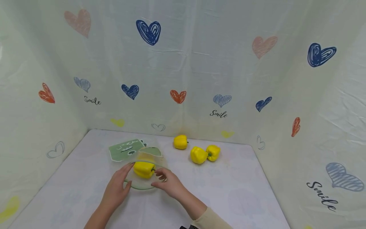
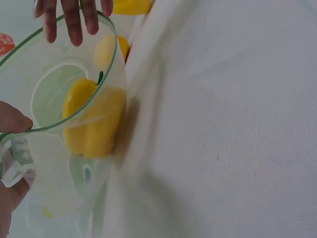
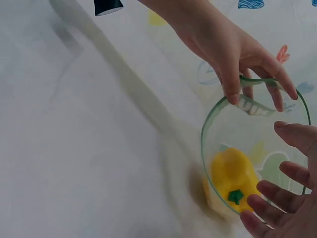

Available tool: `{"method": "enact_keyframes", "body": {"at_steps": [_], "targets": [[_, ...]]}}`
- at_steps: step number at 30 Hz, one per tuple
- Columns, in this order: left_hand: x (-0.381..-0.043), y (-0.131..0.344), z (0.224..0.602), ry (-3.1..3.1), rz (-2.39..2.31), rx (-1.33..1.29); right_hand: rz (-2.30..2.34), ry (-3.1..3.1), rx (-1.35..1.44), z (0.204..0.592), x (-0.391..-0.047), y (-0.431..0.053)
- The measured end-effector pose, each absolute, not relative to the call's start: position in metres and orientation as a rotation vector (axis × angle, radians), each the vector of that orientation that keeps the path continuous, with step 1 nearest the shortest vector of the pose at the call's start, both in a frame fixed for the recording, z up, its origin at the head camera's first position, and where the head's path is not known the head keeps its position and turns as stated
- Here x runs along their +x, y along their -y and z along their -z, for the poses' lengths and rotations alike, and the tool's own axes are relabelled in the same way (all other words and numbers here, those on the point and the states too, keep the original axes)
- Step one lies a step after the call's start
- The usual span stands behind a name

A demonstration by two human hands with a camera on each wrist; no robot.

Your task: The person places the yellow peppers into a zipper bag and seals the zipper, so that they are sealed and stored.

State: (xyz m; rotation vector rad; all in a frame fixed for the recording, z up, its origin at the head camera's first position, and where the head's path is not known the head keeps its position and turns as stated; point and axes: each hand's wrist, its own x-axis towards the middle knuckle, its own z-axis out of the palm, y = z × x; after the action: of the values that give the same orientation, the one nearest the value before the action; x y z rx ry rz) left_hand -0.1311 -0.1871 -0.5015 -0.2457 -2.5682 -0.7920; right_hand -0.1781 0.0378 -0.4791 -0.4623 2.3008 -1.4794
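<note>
A clear plastic bag (image 1: 140,188) with a green rim and green cartoon panels lies on the table, its round mouth facing me. Inside it is a yellow bell pepper (image 1: 143,169), its green stem (image 3: 235,196) toward the opening. My left hand (image 1: 116,187) grips the bag's rim on the left, thumb on one side and fingers on the other. At the right of the mouth is my right hand (image 1: 169,183); its fingers (image 3: 280,196) are spread and nearly straight in the right wrist view, holding nothing. Whether they touch the rim I cannot tell.
Toward the back of the table (image 1: 228,187) one yellow bell pepper (image 1: 180,142) lies alone. To its right, two more peppers, a nearer one (image 1: 198,155) and a farther one (image 1: 213,153), lie touching. A curtain (image 1: 194,63) printed with hearts encloses the back and sides.
</note>
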Motion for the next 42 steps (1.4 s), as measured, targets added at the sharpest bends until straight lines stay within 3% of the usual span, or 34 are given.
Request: {"method": "enact_keyframes", "body": {"at_steps": [21,42], "targets": [[-0.132,0.215,0.494,2.568,0.909,-0.252,1.653,-2.449,-0.402,0.478,-0.19,-0.11],[-0.127,0.212,0.491,2.553,0.832,-0.202,1.661,-2.749,0.099,0.496,-0.227,-0.151]]}}
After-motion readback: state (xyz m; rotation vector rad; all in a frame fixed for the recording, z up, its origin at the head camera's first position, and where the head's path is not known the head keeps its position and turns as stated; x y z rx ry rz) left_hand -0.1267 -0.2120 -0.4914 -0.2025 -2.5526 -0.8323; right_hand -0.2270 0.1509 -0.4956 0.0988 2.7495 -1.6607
